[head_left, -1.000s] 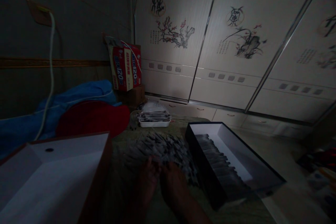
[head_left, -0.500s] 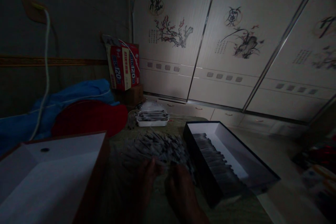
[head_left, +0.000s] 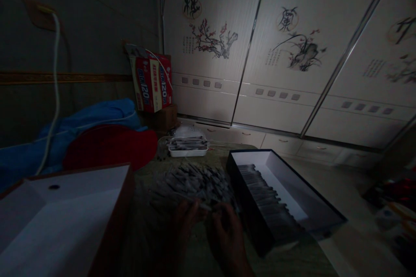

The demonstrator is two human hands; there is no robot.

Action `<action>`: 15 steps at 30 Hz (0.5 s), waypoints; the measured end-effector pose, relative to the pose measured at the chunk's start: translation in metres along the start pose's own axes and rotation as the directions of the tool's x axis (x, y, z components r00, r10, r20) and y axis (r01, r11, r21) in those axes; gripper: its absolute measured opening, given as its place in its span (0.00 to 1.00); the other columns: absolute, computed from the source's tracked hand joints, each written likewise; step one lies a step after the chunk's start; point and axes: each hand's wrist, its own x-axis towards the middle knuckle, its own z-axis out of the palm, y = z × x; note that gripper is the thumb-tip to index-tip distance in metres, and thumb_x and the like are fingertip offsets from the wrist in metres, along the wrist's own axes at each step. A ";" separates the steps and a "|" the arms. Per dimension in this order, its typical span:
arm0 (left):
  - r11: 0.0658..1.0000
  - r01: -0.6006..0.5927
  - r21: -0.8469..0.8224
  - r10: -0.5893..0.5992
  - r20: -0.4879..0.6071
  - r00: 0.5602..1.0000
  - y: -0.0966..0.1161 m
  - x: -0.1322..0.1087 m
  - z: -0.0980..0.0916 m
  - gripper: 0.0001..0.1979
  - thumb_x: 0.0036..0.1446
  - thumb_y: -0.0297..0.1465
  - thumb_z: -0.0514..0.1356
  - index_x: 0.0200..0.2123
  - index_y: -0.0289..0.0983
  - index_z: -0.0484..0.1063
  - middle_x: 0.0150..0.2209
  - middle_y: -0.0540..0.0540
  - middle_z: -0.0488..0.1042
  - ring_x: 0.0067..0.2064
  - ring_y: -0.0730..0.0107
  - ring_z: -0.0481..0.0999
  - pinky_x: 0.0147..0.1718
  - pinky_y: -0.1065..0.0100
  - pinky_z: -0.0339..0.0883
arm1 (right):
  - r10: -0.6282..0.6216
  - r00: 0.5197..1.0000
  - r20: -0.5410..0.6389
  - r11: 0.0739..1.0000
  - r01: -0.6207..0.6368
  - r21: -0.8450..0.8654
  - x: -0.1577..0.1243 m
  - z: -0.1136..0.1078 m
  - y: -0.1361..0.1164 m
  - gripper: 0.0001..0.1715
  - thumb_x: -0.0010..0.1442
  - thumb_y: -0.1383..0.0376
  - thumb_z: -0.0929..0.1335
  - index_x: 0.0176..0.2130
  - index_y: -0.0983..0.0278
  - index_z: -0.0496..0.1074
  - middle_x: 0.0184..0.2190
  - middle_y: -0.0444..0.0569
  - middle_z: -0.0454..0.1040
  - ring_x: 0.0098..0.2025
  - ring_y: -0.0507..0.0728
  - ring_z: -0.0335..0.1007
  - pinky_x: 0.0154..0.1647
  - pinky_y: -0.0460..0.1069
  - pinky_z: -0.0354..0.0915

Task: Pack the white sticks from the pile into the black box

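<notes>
1. Spanning the gap between both hands is a slim, pale, straight stick (head_left: 204, 206), just above the near edge of a loose heap of thin, translucent grey, dark-ended sticks (head_left: 195, 179), the landmark for what follows.
2. Left hand (head_left: 187, 215): at the near edge of the heap, thumb and forefinger pinched on one end of the pale stick.
3. Right hand (head_left: 227, 227): at the heap's near right edge, fingers curled together by the stick's other end; it is too dim to tell whether they grip it.
4. Under the heap spreads a dull green, faintly streaked surface (head_left: 224, 152).
5. Just right of the heap stands a dark, rectangular open box with a white lining (head_left: 282, 166); a row of similar grey sticks (head_left: 266, 194) lies side by side within.
6. Just beyond the heap, a shallow white rectangular tray (head_left: 188, 153) holds more such sticks.
7. Left of the heap sits a reddish-brown open box with a pale lining (head_left: 65, 229).
8. Beyond the heap to the left lie a rounded red cloth-like piece (head_left: 110, 147) and crumpled blue fabric (head_left: 94, 114).
9. Farther beyond the heap rise a red-and-cream printed carton (head_left: 151, 80) and white sliding doors with ink-style plant pictures (head_left: 273, 110).
</notes>
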 end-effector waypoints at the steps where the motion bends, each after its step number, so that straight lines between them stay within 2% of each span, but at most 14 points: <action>1: 1.000 0.006 0.013 -0.006 0.005 1.000 -0.001 0.000 -0.001 0.16 0.35 0.40 0.70 0.25 0.35 0.75 0.22 0.46 0.78 0.25 0.62 0.78 0.26 0.66 0.73 | 0.002 1.000 -0.001 1.000 -0.002 0.015 0.000 0.000 0.000 0.08 0.58 0.61 0.64 0.34 0.64 0.70 0.28 0.45 0.72 0.31 0.54 0.68 0.31 0.45 0.63; 4: 1.000 0.019 0.019 -0.019 0.036 0.999 -0.004 0.002 -0.003 0.16 0.37 0.40 0.70 0.26 0.35 0.75 0.24 0.45 0.79 0.27 0.61 0.79 0.28 0.64 0.73 | 0.024 1.000 -0.005 0.997 -0.023 0.075 0.000 0.001 0.006 0.08 0.57 0.61 0.65 0.34 0.64 0.70 0.28 0.45 0.71 0.31 0.54 0.68 0.31 0.45 0.63; 10: 1.000 0.001 0.007 -0.001 0.074 0.997 -0.011 0.006 -0.008 0.15 0.38 0.39 0.70 0.26 0.34 0.76 0.25 0.43 0.79 0.28 0.60 0.79 0.28 0.64 0.72 | 0.142 0.988 0.056 0.955 -0.151 0.255 0.001 0.004 0.022 0.12 0.58 0.57 0.66 0.36 0.64 0.69 0.29 0.46 0.72 0.31 0.54 0.68 0.30 0.46 0.64; 13: 0.999 -0.024 0.040 0.021 0.083 0.996 -0.008 0.004 -0.008 0.12 0.39 0.37 0.69 0.26 0.35 0.77 0.24 0.43 0.79 0.27 0.60 0.78 0.28 0.65 0.71 | 0.152 0.988 0.038 0.958 -0.156 0.242 0.001 0.004 0.020 0.14 0.58 0.55 0.66 0.34 0.64 0.69 0.25 0.44 0.71 0.26 0.53 0.67 0.25 0.45 0.62; 15: 0.997 -0.050 0.060 0.044 0.097 0.994 -0.004 0.001 -0.007 0.11 0.41 0.36 0.69 0.26 0.35 0.77 0.24 0.43 0.79 0.27 0.61 0.78 0.27 0.66 0.71 | 0.118 0.993 0.014 0.979 -0.119 0.166 0.000 0.003 0.019 0.16 0.58 0.53 0.65 0.30 0.64 0.69 0.22 0.44 0.69 0.24 0.52 0.66 0.24 0.45 0.61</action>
